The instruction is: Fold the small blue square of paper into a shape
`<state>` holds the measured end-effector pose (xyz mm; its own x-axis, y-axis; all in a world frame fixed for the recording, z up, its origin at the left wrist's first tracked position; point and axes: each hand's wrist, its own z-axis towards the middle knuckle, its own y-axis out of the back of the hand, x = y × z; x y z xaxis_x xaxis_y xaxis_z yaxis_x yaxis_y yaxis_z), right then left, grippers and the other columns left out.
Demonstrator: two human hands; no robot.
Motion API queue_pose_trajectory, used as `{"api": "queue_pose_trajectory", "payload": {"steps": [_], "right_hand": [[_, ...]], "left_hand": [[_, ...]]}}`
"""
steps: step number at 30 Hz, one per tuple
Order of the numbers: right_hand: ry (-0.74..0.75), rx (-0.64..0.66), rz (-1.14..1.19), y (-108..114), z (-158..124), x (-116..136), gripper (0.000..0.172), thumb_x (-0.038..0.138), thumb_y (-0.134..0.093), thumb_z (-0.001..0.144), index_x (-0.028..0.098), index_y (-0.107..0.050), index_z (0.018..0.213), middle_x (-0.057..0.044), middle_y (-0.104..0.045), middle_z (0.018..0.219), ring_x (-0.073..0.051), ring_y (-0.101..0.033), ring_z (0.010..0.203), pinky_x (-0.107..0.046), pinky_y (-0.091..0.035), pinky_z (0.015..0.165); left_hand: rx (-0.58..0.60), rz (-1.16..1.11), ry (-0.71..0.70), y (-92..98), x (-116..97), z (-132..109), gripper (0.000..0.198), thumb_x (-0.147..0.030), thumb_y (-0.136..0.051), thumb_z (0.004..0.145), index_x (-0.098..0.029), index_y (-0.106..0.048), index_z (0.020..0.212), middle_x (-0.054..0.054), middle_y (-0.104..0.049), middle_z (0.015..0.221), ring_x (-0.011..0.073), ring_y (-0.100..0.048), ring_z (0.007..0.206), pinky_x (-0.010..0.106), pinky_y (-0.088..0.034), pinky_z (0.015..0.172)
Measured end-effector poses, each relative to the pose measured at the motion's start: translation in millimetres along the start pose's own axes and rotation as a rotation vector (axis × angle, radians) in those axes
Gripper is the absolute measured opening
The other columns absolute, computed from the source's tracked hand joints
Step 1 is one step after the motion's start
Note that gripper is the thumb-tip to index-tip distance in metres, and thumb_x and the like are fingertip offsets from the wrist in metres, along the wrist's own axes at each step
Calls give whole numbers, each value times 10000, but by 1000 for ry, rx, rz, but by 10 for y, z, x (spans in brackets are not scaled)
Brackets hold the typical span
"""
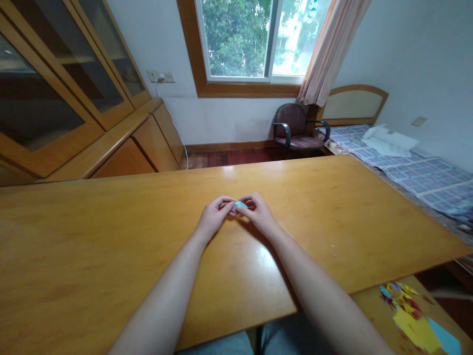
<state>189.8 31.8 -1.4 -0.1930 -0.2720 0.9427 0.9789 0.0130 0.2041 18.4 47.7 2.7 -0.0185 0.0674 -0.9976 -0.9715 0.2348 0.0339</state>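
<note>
Between my fingertips is a small light-blue piece of folded paper (241,204), just above the middle of the wooden table (111,246). My left hand (216,213) pinches its left end between thumb and fingers. From the other side my right hand (257,212) grips it, thumb in front and fingers curled behind. Much of the paper is covered by the fingers, so its exact folded shape cannot be made out.
On a lower surface at the bottom right lie a pile of colourful folded paper pieces (402,296), a yellow sheet (417,330) and a light-blue sheet (445,337). Beyond the table stand a brown armchair (295,125), a bed (414,172) and a glass-doored cabinet (121,153).
</note>
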Motion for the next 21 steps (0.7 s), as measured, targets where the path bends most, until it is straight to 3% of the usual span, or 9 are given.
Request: {"api": "queue_pose_trajectory", "payload": {"steps": [2,10,21], "right_hand": [[-32,-10,-1,-5,5,-42,281,339,-711,744,186,-622,963,-36,-648,916,-154,-594,777,-281,-498,689],[-71,-64,127,-2,26,-96,263,299,-697,722,184,-620,944,-26,-670,863,-159,-614,799,-285,-497,740],[-76,-96,201,20,24,-60,305,367,-710,721,191,-631,956,-20,-667,834,-144,-606,747,-277,-488,722]], "left_hand": [[-19,-14,10,1,0,7,346,-458,-695,757,-156,-640,917,34,-712,779,177,-679,717,315,-548,737],[8,-93,59,-11,-37,3,366,-465,-728,722,-156,-614,881,42,-724,756,183,-696,718,319,-548,739],[133,-145,165,12,-90,-28,379,-459,-732,732,-133,-666,913,91,-745,853,188,-700,773,323,-544,760]]}}
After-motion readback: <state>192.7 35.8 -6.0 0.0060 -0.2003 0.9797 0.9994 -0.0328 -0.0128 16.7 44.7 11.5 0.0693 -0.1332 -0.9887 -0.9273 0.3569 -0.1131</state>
